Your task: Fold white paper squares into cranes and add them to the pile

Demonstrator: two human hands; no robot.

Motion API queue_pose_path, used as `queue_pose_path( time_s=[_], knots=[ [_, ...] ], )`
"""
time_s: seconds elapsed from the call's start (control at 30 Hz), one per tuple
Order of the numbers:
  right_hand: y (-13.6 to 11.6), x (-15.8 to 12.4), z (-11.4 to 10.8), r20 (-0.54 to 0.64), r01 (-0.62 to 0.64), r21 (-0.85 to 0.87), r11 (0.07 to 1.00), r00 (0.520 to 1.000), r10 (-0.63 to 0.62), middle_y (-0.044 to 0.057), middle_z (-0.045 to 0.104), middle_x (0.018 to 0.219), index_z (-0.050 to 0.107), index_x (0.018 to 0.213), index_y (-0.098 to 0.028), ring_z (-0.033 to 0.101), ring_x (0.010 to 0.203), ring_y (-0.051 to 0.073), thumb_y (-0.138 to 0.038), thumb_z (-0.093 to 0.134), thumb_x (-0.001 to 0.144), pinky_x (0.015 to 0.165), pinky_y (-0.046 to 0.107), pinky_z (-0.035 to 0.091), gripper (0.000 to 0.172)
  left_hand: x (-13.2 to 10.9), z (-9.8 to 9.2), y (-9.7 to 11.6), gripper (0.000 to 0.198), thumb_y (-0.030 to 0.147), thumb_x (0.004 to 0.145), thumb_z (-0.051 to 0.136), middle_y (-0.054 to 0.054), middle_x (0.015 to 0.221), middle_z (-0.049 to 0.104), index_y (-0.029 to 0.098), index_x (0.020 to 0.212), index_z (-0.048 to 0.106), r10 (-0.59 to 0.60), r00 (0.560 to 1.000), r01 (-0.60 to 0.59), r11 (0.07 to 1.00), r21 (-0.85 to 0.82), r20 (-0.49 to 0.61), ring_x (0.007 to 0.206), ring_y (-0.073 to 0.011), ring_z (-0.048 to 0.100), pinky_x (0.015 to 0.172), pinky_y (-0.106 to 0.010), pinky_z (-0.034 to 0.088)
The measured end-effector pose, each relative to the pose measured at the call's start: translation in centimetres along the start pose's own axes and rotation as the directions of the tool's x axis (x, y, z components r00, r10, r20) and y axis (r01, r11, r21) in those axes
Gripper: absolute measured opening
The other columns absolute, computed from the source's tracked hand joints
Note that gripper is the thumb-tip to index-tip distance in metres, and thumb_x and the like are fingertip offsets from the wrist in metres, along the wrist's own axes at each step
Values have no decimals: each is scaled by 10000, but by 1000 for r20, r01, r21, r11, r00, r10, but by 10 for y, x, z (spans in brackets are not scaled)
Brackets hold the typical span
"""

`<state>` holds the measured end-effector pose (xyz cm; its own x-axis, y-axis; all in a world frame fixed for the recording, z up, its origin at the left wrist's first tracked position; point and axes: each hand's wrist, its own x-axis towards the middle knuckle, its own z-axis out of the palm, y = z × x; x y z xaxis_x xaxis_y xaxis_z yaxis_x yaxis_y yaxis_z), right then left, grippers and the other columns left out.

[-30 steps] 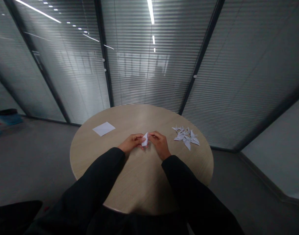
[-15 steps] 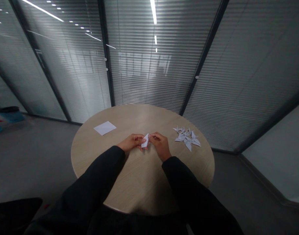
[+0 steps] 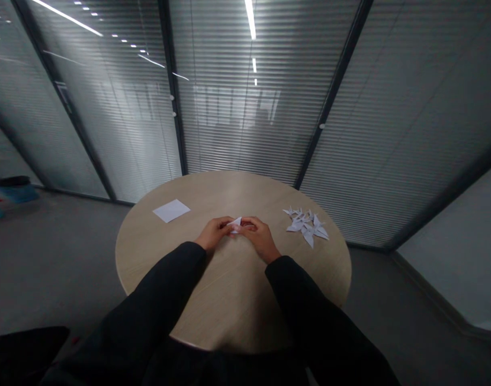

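Note:
Both hands sit near the middle of a round light-wood table. My left hand and my right hand pinch a small folded piece of white paper between their fingertips. Much of the paper is hidden by my fingers. To the left lies a flat square white paper sheet, well away from my left hand. A heap of several folded white paper cranes lies to the right of my right hand, not touching it.
Glass partition walls with slatted blinds curve behind the table. Grey floor surrounds it. Coloured items lie on the floor at far left, and a dark object sits at lower left.
The folded paper stood upright between my fingers and now lies lower and tilted sideways. My hands have drawn closer together around it.

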<state>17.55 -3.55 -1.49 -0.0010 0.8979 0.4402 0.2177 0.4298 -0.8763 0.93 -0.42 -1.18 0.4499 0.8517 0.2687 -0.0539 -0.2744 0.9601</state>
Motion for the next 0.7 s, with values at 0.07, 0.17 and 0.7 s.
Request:
queue_pose_path(
  time_s=[0.07,0.17,0.7],
  knots=[
    [0,0,0,-36,53,-44,998,998,-54,49,668,907,711,849,-190,629,878,188,-408,727,696,819,328,494,267,-1,0,0,444,523,653,730,-61,776,672,120,839,706,18,1000,-18,998,60,-8,702,-169,601,687,-297,483],
    [-2,0,-2,-51,114,-91,989,992,-119,42,661,883,713,828,-200,624,883,189,-407,716,716,820,324,485,236,-3,1,-1,423,506,688,707,-55,738,673,126,875,723,42,999,-38,988,149,-25,695,-173,599,697,-292,461],
    [-10,-3,-2,-85,243,-101,965,964,-252,46,685,820,724,762,-203,646,803,179,-394,692,780,795,324,505,194,-2,-2,-4,374,486,697,707,-68,749,702,145,842,759,49,998,-43,985,168,-27,716,-183,610,726,-303,461]
  ],
)
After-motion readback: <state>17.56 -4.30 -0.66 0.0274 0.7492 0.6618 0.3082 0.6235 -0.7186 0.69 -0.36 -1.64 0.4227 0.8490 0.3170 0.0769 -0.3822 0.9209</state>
